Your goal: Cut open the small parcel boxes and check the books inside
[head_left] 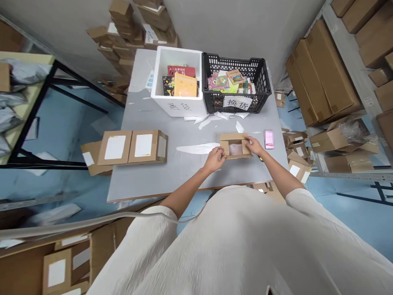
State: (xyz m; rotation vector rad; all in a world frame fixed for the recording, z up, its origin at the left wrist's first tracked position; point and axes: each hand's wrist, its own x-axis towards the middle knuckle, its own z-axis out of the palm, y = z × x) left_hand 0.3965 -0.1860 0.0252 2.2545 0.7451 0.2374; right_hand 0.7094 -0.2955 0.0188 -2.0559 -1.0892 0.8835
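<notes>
I see a box [233, 137] between left hand [215, 159] and right hand [254, 146], two cartons [147, 145] to their left, crate [213, 102] beyond.

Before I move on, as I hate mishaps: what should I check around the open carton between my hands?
1. Left hand at left end of carton: ok.
2. Right hand at its right end: ok.
3. Firm grip: cannot tell at this size.
4. Carton contents: cannot tell; a pale patch shows inside.
5. No scraps near left hand: not ok, white paper lies there.
6. Pink device apart from carton: ok.
</notes>
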